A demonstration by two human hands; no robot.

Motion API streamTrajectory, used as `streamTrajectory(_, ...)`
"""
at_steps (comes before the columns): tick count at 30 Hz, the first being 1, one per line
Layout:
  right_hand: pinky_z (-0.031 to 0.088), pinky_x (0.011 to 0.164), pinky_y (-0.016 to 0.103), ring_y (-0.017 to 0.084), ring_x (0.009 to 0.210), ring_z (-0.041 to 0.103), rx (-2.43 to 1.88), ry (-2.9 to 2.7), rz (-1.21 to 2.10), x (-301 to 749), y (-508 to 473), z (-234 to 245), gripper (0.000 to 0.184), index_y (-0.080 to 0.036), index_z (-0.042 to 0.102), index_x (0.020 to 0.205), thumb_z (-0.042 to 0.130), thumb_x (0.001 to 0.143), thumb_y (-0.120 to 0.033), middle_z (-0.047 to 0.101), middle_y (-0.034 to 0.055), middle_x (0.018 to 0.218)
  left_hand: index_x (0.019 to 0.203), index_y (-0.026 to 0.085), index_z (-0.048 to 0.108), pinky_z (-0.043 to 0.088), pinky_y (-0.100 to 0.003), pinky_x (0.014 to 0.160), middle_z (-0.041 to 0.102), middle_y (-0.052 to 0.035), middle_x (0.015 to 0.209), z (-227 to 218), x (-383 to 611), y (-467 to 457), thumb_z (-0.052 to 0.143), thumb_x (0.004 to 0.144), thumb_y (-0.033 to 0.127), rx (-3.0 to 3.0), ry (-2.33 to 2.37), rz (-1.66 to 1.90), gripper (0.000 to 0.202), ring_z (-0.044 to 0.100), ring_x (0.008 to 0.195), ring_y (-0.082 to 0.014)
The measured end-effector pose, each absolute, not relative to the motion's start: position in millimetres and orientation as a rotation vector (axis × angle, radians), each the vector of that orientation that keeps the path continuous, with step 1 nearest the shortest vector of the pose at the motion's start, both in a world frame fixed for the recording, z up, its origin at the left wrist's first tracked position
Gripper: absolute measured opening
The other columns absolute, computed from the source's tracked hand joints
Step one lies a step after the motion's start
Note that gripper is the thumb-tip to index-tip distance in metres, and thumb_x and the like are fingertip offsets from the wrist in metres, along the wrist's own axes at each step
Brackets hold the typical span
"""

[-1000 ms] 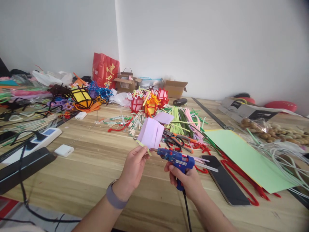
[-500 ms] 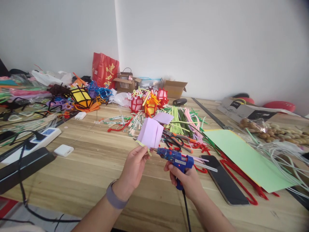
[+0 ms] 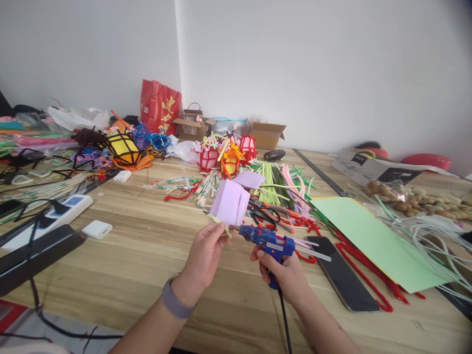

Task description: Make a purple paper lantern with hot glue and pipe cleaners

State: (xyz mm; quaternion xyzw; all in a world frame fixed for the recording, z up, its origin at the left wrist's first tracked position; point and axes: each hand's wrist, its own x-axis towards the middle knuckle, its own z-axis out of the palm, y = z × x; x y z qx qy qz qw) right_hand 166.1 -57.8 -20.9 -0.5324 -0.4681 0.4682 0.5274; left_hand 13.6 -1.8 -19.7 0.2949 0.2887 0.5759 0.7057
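Now | left hand [image 3: 204,255]: fingers pinch paper [image 3: 230,202] by its lower corner, held above the worktop [image 3: 147,255], likely so the nozzle can reach it | right hand [image 3: 285,275]: fingers curled round glue gun [image 3: 267,241], tip just beside that corner | phone [image 3: 342,275] near.

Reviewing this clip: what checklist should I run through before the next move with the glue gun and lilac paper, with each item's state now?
1. Paper grip: the left hand pinches the lilac paper at its lower edge: ok.
2. Tool grip: the right hand wraps the glue gun: ok.
3. Nozzle aimed at the paper's lower edge: ok.
4. Nozzle touching the paper: cannot tell.
5. The glue stick sits in the gun's rear: ok.
6. The cord runs clear of the phone: ok.
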Motion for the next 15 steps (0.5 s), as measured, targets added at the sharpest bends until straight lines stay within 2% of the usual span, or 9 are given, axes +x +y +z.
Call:
streamTrajectory(8, 0.036, 0.037, 0.021, 0.008, 0.035, 0.040, -1.296, -1.129, 1.097, 165.3, -58.6, -19.3, 0.036, -0.016, 0.059, 0.074, 0.068, 0.070, -0.051, 0.049, -0.0051, 0.043, 0.066, 0.014, 0.066, 0.043, -0.023, 0.063, 0.062, -0.0014, 0.070, -20.9, 13.5, -1.8, 0.078, 0.064, 0.029, 0.650, 0.627, 1.273, 0.019, 0.052, 0.067, -0.0111)
streamTrajectory(15, 0.036, 0.036, 0.020, 0.005, 0.035, 0.042, -1.262, -1.124, 1.081, 166.2, -56.8, -21.8, 0.036, -0.016, 0.058, 0.071, 0.069, 0.069, -0.050, 0.062, 0.0006, 0.061, 0.065, 0.015, 0.066, 0.042, -0.023, 0.063, 0.061, -0.0009, 0.068, -20.1, 13.4, -1.6, 0.078, 0.062, 0.029, 0.643, 0.623, 1.262, 0.019, 0.052, 0.066, -0.0113)
